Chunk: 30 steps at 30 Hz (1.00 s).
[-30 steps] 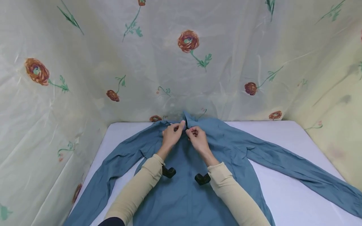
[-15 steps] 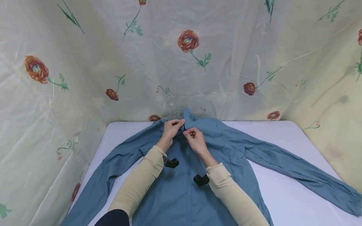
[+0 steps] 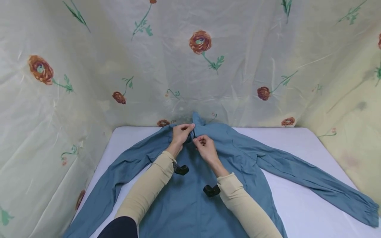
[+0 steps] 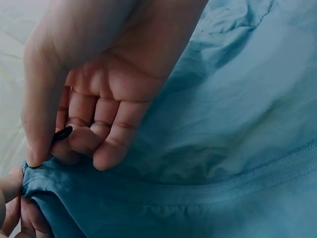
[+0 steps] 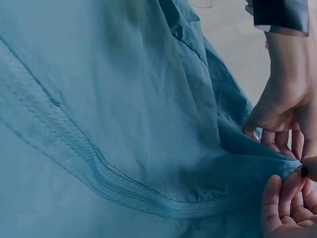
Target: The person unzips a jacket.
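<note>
Blue garment (image 3: 193,198), long-sleeved, laid out on pale tabletop (image 3: 297,205), front facing up, neck end toward far edge. Collar (image 3: 196,118) raised to a peak in front of flower-printed sheeting (image 3: 232,82); contact with sheeting uncertain. Both hands together at neckline, both grasping. Left hand (image 3: 180,135): thumb and forefinger pinching fabric edge at the neck, remaining fingers loosely curled toward palm in left wrist view. Right hand (image 3: 206,147): just beside, slightly lower, thumb and fingertips pinching small dark piece (image 5: 304,171) at fabric edge; exact nature of piece unclear. Thin dark strip (image 3: 194,133) visible between the two sets of fingertips in head view; cord or gap, cannot tell. Ribbed front band (image 4: 208,194) curving away from pinched spot across the cloth, same band seen lengthwise in right wrist view. Garment sleeves angled outward and down: one (image 3: 128,168) running off lower picture edge, the other (image 3: 315,178) ending in gathered cuff (image 3: 372,215) near right picture edge. Fabric creased around armholes. Forearms in beige sleeves (image 3: 247,208), crossing above garment body; black wrist mounts (image 3: 181,169) at both wrists. Dark band (image 3: 120,228) around left arm near bottom edge.
</note>
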### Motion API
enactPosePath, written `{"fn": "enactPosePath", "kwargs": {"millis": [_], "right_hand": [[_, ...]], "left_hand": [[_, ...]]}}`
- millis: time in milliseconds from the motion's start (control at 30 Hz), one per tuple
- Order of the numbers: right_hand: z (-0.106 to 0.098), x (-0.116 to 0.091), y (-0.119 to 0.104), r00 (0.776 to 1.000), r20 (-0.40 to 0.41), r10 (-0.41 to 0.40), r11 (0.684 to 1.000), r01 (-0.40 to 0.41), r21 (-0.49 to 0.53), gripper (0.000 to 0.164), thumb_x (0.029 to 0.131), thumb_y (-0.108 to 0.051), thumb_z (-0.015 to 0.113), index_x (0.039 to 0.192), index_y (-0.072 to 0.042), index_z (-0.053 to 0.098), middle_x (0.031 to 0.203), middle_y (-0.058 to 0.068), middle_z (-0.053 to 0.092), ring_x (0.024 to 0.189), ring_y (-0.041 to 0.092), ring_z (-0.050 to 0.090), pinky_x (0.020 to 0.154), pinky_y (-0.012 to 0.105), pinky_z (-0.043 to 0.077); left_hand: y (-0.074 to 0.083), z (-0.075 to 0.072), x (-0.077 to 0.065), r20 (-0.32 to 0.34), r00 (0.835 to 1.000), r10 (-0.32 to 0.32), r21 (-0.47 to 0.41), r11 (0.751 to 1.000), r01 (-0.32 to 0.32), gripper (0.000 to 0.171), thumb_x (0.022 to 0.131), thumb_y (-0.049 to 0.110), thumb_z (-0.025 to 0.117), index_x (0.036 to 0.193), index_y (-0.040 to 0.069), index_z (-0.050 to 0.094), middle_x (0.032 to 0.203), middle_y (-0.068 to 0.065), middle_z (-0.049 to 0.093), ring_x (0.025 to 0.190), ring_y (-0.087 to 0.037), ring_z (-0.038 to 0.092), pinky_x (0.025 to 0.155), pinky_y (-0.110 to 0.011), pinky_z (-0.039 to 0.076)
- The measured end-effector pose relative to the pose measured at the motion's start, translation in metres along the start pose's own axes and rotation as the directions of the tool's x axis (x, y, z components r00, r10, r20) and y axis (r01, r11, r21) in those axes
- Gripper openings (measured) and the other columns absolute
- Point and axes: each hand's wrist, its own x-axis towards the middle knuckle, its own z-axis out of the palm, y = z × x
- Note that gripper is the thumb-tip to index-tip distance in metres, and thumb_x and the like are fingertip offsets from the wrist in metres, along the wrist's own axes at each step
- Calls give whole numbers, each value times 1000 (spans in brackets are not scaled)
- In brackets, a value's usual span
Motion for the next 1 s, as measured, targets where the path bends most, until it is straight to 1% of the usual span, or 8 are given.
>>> {"fn": "enactPosePath", "kwargs": {"millis": [100,200,433,633,767,867,933,1000], "right_hand": [[-1,-2,-1,1000,-3,8,1000,-8,14,19,95,-21,58,95,-2,59,83,13,60,81,41,60,74,42,55],[-2,-4,0,1000,1,19,999,-19,28,18,95,-20,58,96,-2,59,83,12,59,83,43,60,76,47,54],[-3,-8,1,999,15,31,1000,-31,0,19,96,-23,56,97,-4,58,80,5,57,81,39,60,70,36,54],[-1,-12,3,1000,5,23,999,-23,25,18,95,-20,58,95,-3,59,80,8,58,77,35,60,74,42,55],[1,-15,4,999,20,25,999,-26,42,17,95,-19,58,94,-3,59,81,11,60,79,39,59,75,45,54],[2,-18,4,999,32,30,998,-31,51,18,96,-20,57,95,-2,59,83,14,60,83,43,58,76,48,53],[2,-19,3,999,34,29,998,-30,48,18,96,-21,57,96,-3,59,84,15,60,84,44,58,77,47,53],[1,-19,3,999,33,26,999,-27,42,19,96,-22,57,96,-3,58,84,15,60,84,43,58,76,44,54]], "left_hand": [[1,1,2,-6,1000,10,6,1000,-10,30,88,40,66,104,16,74,108,-5,67,97,-22,59,85,-35,50],[1,2,3,-9,1000,14,14,1000,-14,30,88,40,65,105,16,73,108,-5,67,98,-21,59,84,-35,50],[0,3,3,-31,1000,3,26,1000,-3,29,88,40,66,105,17,73,108,-3,67,98,-20,59,84,-35,49],[1,3,3,-39,999,10,7,1000,-10,28,88,39,66,104,17,74,108,-3,67,98,-21,59,84,-36,49],[-1,1,4,-54,999,-7,-6,1000,6,27,88,38,67,104,17,74,109,-3,67,99,-21,59,85,-36,49],[-2,-1,5,-53,998,-21,6,1000,21,28,88,39,67,104,18,73,109,-2,66,100,-21,59,86,-37,49],[-1,-1,6,-44,999,-20,11,1000,20,28,88,40,66,105,19,73,110,-2,66,101,-20,59,87,-37,49],[1,-2,7,-39,999,-12,11,1000,12,29,88,40,65,106,18,73,111,-2,66,102,-21,59,87,-37,49]]}}
